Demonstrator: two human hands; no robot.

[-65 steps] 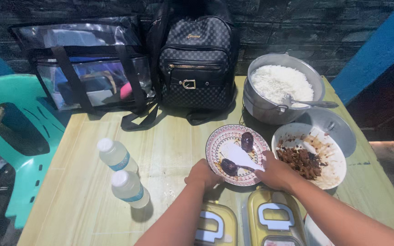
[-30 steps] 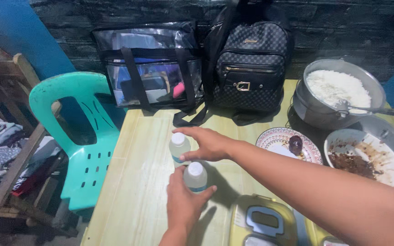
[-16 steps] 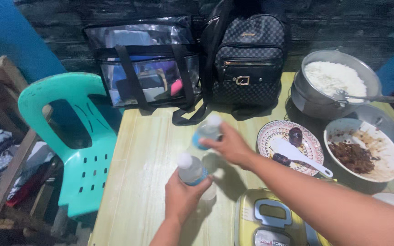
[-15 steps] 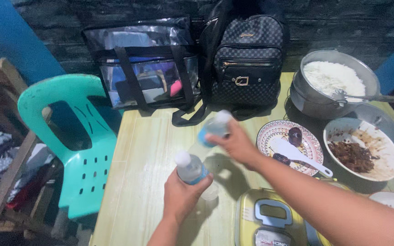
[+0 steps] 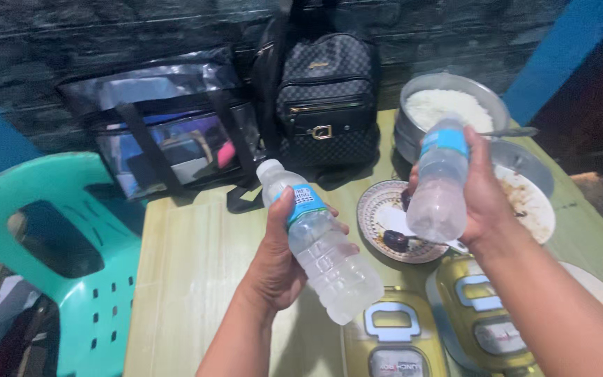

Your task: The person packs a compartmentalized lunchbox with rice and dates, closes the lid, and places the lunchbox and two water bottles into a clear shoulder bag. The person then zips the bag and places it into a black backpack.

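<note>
Two water bottles are up off the worktop, one (image 5: 322,248) gripped in my left hand (image 5: 277,262), one (image 5: 440,183) in my right hand (image 5: 479,192); I'd keep my fingers wrapped firmly, tilting them clear of the plate (image 5: 385,213) near the far edge.

- Two water bottles (image 5: 326,244) (image 5: 441,178), one per hand
- Two yellow lunch boxes (image 5: 393,338) (image 5: 486,318)
- Two bags (image 5: 162,132) (image 5: 326,105)
- One rice pot (image 5: 448,112)
- One teal chair (image 5: 50,258)
- Two plates (image 5: 378,209) (image 5: 535,202) with food
</note>
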